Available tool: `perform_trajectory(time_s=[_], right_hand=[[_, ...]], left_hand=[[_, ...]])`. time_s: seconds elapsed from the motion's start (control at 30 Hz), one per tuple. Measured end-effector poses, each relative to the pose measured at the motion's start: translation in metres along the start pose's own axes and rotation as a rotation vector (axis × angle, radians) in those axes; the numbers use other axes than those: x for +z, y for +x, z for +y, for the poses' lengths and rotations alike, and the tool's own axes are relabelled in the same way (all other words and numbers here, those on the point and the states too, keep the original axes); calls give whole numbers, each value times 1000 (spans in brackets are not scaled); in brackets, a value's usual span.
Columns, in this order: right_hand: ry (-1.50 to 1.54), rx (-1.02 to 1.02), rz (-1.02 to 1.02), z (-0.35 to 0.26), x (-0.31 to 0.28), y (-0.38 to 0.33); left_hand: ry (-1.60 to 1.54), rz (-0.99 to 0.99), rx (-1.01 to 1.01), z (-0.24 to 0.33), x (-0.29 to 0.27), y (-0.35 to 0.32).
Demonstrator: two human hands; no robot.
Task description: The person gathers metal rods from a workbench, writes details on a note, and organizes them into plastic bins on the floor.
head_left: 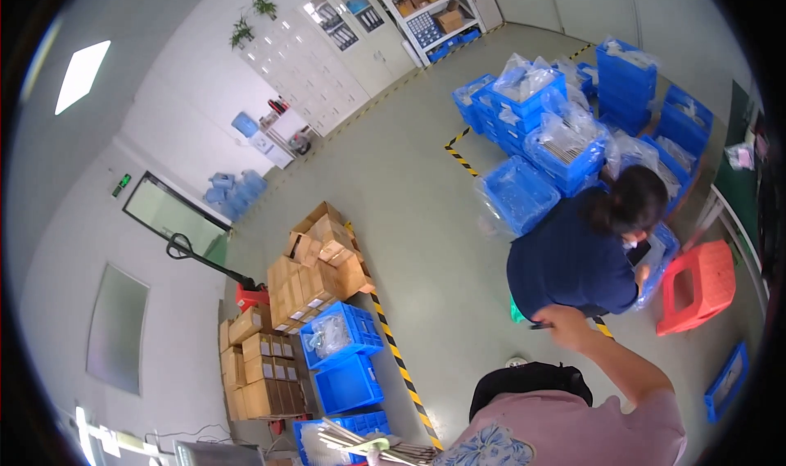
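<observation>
My right hand [566,318] is raised in front of me, its bare forearm coming up from the lower right over my pink sleeve [589,433]. Its fingers are closed on a small dark object [540,325] that sticks out to the left; I cannot tell what it is. The hand hangs just below the back of a co-worker in a dark blue shirt [569,261], who bends over blue crates. My left hand is not in view. A black rounded item [530,380] sits just below my hand, against the pink fabric.
Stacked blue crates with clear bags [557,122] fill the far right. A red plastic stool [697,286] stands beside the co-worker. Cardboard boxes [315,278] and blue bins [344,359] sit left of a yellow-black floor stripe [393,351]. A pallet jack [205,261] is nearby.
</observation>
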State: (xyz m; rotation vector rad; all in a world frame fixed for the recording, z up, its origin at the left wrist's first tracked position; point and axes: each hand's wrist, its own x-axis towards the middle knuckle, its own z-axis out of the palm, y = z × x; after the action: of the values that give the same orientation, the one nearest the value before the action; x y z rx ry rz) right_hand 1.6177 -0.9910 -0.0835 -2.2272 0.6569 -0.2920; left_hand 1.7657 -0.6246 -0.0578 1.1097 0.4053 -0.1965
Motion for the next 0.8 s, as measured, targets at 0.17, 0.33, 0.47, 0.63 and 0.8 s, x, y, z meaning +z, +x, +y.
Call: perform_trajectory(time_s=[0.17, 0.33, 0.47, 0.63, 0.8], right_hand=[[-102, -218, -273, -84, 24, 174], [-134, -122, -145, -65, 49, 308], [-197, 60, -54, -28, 56, 369], [-202, 353, 88, -23, 45, 437], [-198, 488, 139, -1, 20, 565]], left_hand=[[-103, -41, -30, -1, 71, 108], [-157, -129, -84, 2, 142, 249], [-146, -232, -194, 13, 214, 346], [-76, -407, -312, 38, 315, 479], [-38, -582, -391, 33, 435, 600]])
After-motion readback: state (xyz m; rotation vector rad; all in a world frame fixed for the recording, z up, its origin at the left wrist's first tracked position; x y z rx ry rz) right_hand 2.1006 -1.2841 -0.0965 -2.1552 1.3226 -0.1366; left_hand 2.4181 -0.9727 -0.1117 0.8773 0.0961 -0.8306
